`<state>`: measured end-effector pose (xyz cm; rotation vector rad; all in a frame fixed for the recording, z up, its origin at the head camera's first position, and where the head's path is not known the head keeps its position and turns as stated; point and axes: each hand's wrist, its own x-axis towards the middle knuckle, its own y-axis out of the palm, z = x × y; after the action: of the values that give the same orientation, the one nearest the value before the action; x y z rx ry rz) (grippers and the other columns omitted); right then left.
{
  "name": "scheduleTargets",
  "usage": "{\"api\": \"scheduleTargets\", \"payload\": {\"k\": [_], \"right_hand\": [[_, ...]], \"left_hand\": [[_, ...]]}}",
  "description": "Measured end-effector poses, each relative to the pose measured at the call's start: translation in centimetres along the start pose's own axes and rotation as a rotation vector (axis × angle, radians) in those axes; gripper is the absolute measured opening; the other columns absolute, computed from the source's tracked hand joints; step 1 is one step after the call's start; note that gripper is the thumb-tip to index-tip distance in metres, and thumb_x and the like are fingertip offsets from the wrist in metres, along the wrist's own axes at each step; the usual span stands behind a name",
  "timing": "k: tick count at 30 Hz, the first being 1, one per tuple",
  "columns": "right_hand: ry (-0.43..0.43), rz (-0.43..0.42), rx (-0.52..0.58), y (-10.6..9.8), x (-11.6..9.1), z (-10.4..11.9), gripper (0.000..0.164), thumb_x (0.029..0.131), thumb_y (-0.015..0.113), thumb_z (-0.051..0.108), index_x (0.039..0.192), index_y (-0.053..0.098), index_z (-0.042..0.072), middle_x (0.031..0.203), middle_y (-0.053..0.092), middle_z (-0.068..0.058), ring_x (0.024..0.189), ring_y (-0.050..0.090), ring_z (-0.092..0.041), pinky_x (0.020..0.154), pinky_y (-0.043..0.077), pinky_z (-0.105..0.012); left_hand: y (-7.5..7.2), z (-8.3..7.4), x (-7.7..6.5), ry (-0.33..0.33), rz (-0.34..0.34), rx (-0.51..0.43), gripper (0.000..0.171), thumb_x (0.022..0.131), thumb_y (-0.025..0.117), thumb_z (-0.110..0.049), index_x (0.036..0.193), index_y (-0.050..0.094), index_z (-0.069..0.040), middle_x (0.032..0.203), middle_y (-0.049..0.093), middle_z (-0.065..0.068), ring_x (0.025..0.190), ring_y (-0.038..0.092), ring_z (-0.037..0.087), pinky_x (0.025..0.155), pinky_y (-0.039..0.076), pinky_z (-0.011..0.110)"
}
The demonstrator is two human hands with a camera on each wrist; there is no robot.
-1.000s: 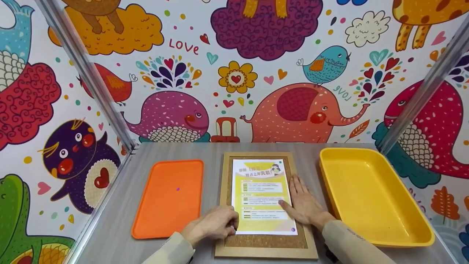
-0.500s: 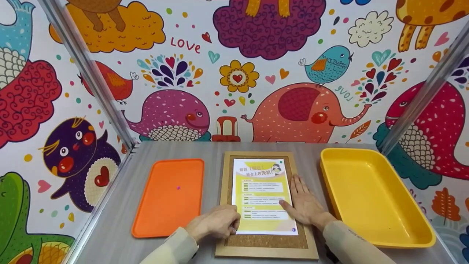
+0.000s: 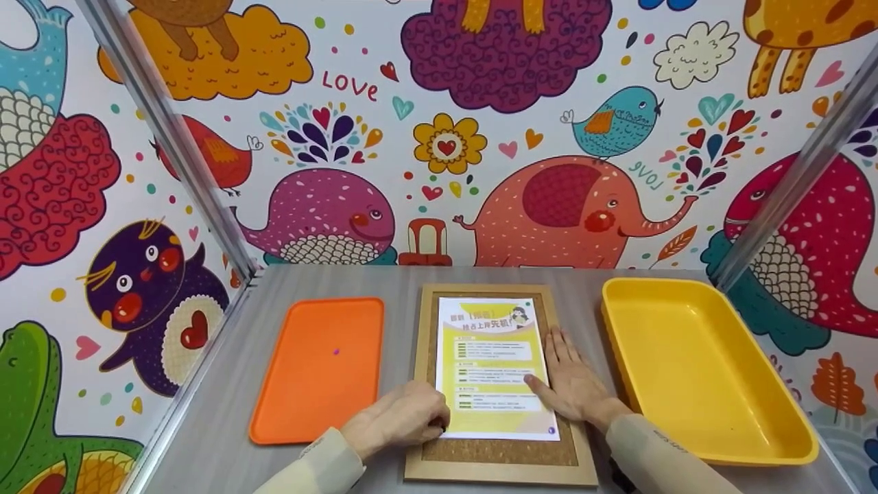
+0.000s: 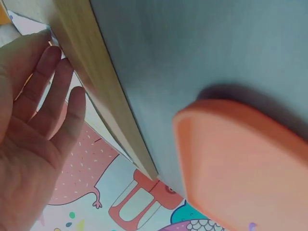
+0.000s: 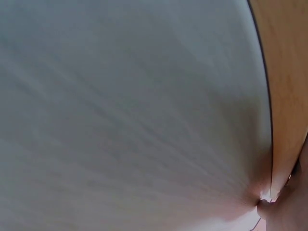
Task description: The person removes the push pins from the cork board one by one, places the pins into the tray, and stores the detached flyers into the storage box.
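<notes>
A sheet of paper with yellow print [image 3: 488, 420] lies on a wood-framed cork board [image 3: 499, 451]. At its lower left corner, my left hand [image 3: 403, 415] touches the sheet with curled fingers. The left wrist view has the same left hand [image 4: 36, 120] with its fingertips at the paper's edge beside the wooden frame [image 4: 103, 82]; anything small between them is hidden. My right hand [image 3: 582, 384] rests flat across the board's right edge, fingers straight, thumb on the paper. A green dot [image 3: 528, 304] marks the sheet's upper right corner, and a purple dot [image 3: 551, 430] its lower right.
On the left of the grey table [image 3: 206, 412] lies an orange tray [image 3: 315, 377] bearing one small purple dot [image 3: 336, 352]. A deep yellow bin [image 3: 686, 384] stands to the right. Cartoon-printed walls [image 3: 439, 103] and metal posts [image 3: 164, 130] enclose the back and sides.
The left hand has shifted only very slightly at the paper's lower left corner. The right hand, the sheet and the board keep their places; the head view moves a little.
</notes>
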<state>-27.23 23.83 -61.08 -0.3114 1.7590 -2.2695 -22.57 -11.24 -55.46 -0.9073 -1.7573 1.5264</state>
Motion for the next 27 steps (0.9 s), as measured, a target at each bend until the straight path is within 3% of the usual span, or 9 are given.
{"api": "scheduleTargets", "payload": {"k": [7, 15, 22, 27], "right_hand": [[0.000, -0.005, 0.006, -0.10, -0.02, 0.02, 0.105, 0.103, 0.041, 0.071, 0.165, 0.011, -0.009, 0.175, 0.005, -0.026, 0.162, 0.006, -0.045, 0.127, 0.017, -0.060], [-0.006, 0.001, -0.011, -0.41, -0.04, 0.01, 0.104, 0.104, 0.041, 0.070, 0.164, 0.012, -0.010, 0.174, 0.007, -0.027, 0.161, 0.008, -0.045, 0.127, 0.018, -0.059], [0.000, 0.010, -0.003, -0.28, -0.03, -0.07, 0.105, 0.103, 0.041, 0.071, 0.164, 0.012, -0.009, 0.174, 0.005, -0.027, 0.161, 0.007, -0.045, 0.127, 0.018, -0.060], [-0.002, 0.002, -0.002, -0.09, -0.05, 0.03, 0.105, 0.103, 0.041, 0.072, 0.164, 0.014, -0.009, 0.175, 0.007, -0.026, 0.161, 0.008, -0.045, 0.127, 0.017, -0.060]], "left_hand": [[-0.01, 0.04, 0.26, -0.036, 0.019, -0.039, 0.007, 0.084, 0.082, -0.017, 0.080, 0.082, -0.023, 0.066, 0.058, -0.017, 0.058, 0.042, 0.000, 0.053, 0.033, 0.016], [0.32, -0.36, 0.69, -0.098, 0.011, -0.001, 0.013, 0.071, 0.082, -0.019, 0.070, 0.071, -0.026, 0.059, 0.050, -0.020, 0.054, 0.041, -0.002, 0.049, 0.034, 0.016], [0.43, -0.43, 0.99, -0.046, 0.004, 0.072, 0.015, 0.062, 0.078, -0.020, 0.064, 0.064, -0.025, 0.054, 0.039, -0.017, 0.051, 0.030, 0.003, 0.045, 0.025, 0.020], [0.58, -0.39, 0.95, -0.033, 0.000, 0.094, 0.017, 0.061, 0.079, -0.023, 0.068, 0.064, -0.025, 0.058, 0.043, -0.017, 0.052, 0.034, 0.003, 0.046, 0.027, 0.020]]}}
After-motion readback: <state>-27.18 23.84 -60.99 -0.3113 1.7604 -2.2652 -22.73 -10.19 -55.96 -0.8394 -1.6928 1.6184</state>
